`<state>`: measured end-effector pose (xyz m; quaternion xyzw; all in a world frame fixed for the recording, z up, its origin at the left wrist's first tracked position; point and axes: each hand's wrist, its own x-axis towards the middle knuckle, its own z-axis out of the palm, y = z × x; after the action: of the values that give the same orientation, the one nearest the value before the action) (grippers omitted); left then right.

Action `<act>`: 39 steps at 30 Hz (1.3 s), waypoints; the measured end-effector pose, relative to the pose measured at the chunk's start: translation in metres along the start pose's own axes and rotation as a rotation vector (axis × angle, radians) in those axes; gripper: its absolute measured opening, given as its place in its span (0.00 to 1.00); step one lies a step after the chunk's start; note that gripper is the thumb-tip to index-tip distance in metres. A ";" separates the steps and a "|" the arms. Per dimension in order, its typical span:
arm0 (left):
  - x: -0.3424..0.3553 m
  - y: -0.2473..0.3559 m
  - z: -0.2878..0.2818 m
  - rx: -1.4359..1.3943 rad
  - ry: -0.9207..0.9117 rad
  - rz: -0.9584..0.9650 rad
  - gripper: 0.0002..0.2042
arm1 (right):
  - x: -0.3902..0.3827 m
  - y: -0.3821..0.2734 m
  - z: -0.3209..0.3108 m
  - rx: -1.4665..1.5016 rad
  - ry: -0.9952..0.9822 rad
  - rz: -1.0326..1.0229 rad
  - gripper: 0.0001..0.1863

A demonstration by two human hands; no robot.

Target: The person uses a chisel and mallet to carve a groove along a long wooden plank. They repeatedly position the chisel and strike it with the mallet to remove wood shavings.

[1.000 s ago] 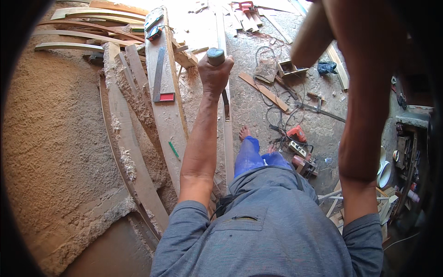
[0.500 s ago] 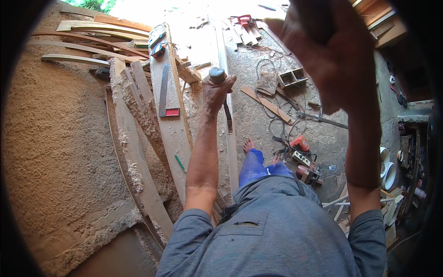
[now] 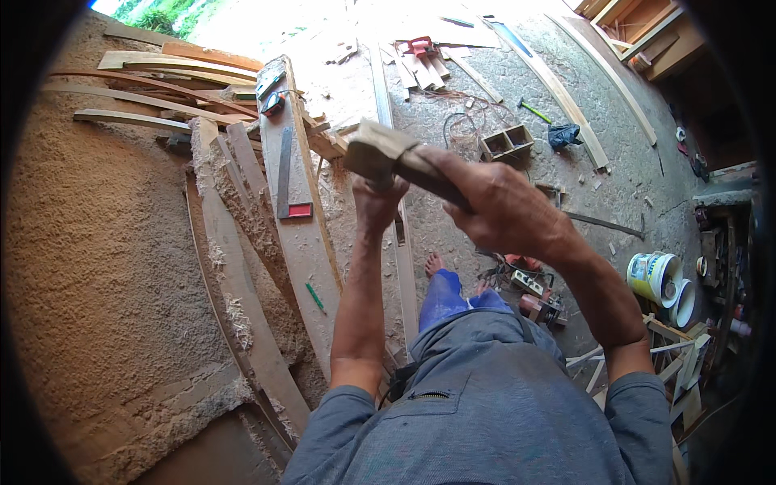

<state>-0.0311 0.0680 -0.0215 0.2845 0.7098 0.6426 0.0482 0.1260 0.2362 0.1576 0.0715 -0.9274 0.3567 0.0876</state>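
Observation:
My left hand (image 3: 377,208) is wrapped round an upright chisel (image 3: 381,183), most of whose handle is hidden by the fist and a mallet. The chisel stands over a long narrow wooden board (image 3: 406,279) that has a dark slot cut in it. In my right hand (image 3: 511,208) is a wooden mallet (image 3: 378,150), gripped by its handle. The mallet's blocky head is right over the chisel's top; whether they touch I cannot tell.
To the left, a wide plank bears a try square (image 3: 284,174), a tape measure (image 3: 273,103) and a green pencil (image 3: 315,296). Curved boards (image 3: 162,121) and sawdust lie beyond. Power tools (image 3: 540,305), a block with openings (image 3: 508,143) and white buckets (image 3: 656,275) stand to the right.
My right hand has swung the mallet down and leftward from high at the upper right to the chisel's top. My left hand still grips the chisel; the view has shifted slightly.

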 end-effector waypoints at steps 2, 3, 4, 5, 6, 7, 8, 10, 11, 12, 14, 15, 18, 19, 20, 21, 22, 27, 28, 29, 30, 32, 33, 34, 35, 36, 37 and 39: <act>0.028 -0.008 -0.014 -0.171 -0.013 -0.301 0.10 | 0.031 -0.034 -0.042 0.013 0.148 -0.021 0.34; 0.042 -0.011 -0.010 -0.177 0.015 -0.336 0.12 | 0.047 -0.046 -0.062 -0.122 0.436 -0.171 0.28; 0.043 -0.016 -0.014 -0.208 0.070 -0.358 0.11 | 0.062 -0.053 -0.074 -0.181 0.612 -0.249 0.27; 0.042 -0.016 -0.005 -0.225 0.091 -0.330 0.11 | 0.068 -0.054 -0.087 -0.240 0.720 -0.267 0.26; 0.041 -0.011 0.009 -0.246 0.089 -0.299 0.11 | 0.069 -0.050 -0.097 -0.303 0.786 -0.248 0.25; 0.043 -0.005 0.023 -0.268 0.089 -0.269 0.11 | 0.071 -0.046 -0.100 -0.361 0.808 -0.217 0.24; 0.042 0.000 0.028 -0.223 0.105 -0.264 0.11 | 0.073 -0.036 -0.092 -0.404 0.770 -0.170 0.23; 0.041 0.005 0.034 -0.183 0.058 -0.278 0.10 | 0.072 -0.007 -0.057 -0.517 0.555 -0.052 0.22; 0.035 -0.003 0.011 -0.130 0.106 -0.301 0.10 | 0.075 0.009 -0.018 -0.495 0.344 -0.024 0.21; 0.027 -0.010 0.003 -0.164 0.110 -0.268 0.10 | 0.067 0.018 0.017 -0.452 -0.015 0.113 0.20; 0.015 -0.008 0.009 -0.133 0.134 -0.190 0.12 | 0.036 0.025 0.034 -0.188 -0.327 0.371 0.26; 0.008 -0.009 0.013 -0.061 0.178 -0.099 0.11 | 0.022 0.035 0.021 -0.108 -0.280 0.318 0.27; 0.015 -0.030 0.025 0.123 0.258 -0.015 0.12 | -0.039 0.047 0.031 0.066 -0.121 0.390 0.32; 0.033 -0.041 0.026 0.090 0.263 -0.097 0.11 | -0.057 0.048 0.041 0.105 -0.080 0.428 0.33; 0.058 -0.047 0.029 0.090 0.190 -0.263 0.14 | -0.069 0.048 0.045 0.184 -0.054 0.513 0.35; 0.083 -0.054 0.033 0.160 0.173 -0.432 0.09 | -0.080 0.049 0.049 0.261 -0.024 0.596 0.36; 0.101 -0.073 0.033 0.099 0.158 -0.527 0.07 | -0.089 0.050 0.051 0.333 0.004 0.672 0.38; 0.125 -0.126 0.044 -0.023 0.140 -0.916 0.08 | -0.149 0.066 0.070 0.306 0.036 0.931 0.41; 0.128 -0.130 0.042 -0.074 0.081 -0.900 0.09 | -0.164 0.073 0.074 0.300 0.033 0.953 0.41; 0.120 -0.133 0.035 -0.114 0.018 -0.901 0.11 | -0.180 0.074 0.078 0.308 0.020 0.987 0.41; 0.128 -0.120 0.034 -0.332 -0.148 -0.924 0.12 | -0.189 0.079 0.079 0.366 0.042 1.105 0.42; 0.099 -0.075 0.023 -0.504 -0.513 -0.963 0.14 | -0.222 0.086 0.084 0.339 0.051 1.126 0.41; 0.087 -0.046 0.019 -0.229 -0.651 -0.806 0.16 | -0.232 0.086 0.087 0.328 0.047 1.123 0.41; 0.070 -0.021 0.019 0.027 -0.592 -0.517 0.17 | -0.228 0.083 0.081 0.345 0.026 1.165 0.40; 0.056 0.000 0.017 0.274 -0.521 -0.222 0.18 | -0.232 0.087 0.083 0.347 0.030 1.160 0.40; 0.049 0.017 0.010 0.275 -0.447 -0.236 0.17 | -0.242 0.093 0.086 0.350 0.038 1.154 0.40; 0.042 0.031 0.003 0.276 -0.375 -0.250 0.16 | -0.249 0.099 0.088 0.353 0.046 1.149 0.40; 0.030 0.055 -0.011 0.256 -0.244 -0.281 0.13 | -0.254 0.109 0.091 0.338 0.000 1.106 0.42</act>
<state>-0.0418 0.0728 0.0412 0.2625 0.8070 0.4951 0.1863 0.3417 0.2725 -0.0339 -0.4110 -0.7569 0.4926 -0.1245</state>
